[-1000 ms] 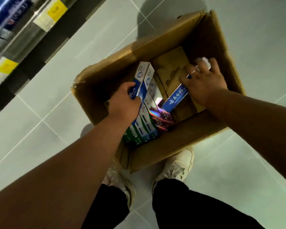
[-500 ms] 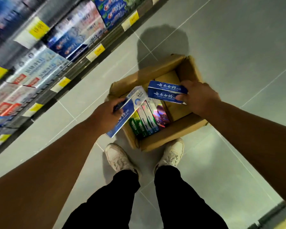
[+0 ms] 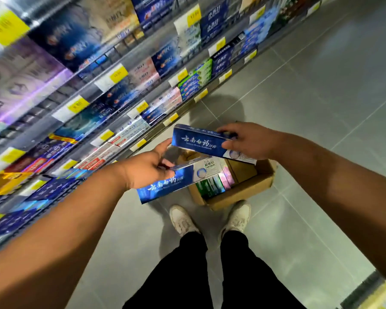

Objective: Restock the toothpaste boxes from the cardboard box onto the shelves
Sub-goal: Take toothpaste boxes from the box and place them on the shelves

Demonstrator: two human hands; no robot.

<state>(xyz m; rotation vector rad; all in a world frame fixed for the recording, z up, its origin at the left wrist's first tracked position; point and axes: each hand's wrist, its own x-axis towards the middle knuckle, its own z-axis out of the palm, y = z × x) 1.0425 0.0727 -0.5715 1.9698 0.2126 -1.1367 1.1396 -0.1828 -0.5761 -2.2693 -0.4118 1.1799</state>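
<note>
Shop aisle, tiled floor (image 3: 310,112), stocked shelves (image 3: 125,85) at left. Lower toothpaste box (image 3: 178,182) in left hand (image 3: 146,169) grip, upper toothpaste box (image 3: 198,142) pinched by right hand (image 3: 251,141), both above the cardboard box (image 3: 239,194). Probably light, crushable, glossy; hold across long sides.

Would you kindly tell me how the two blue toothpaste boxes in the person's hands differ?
The upper toothpaste box, in the right hand, slopes down rightward; the lower toothpaste box, in the left hand, slopes up rightward. The upper is gripped at its white end; the lower nearer its middle. Both share the blue-and-white design.
</note>
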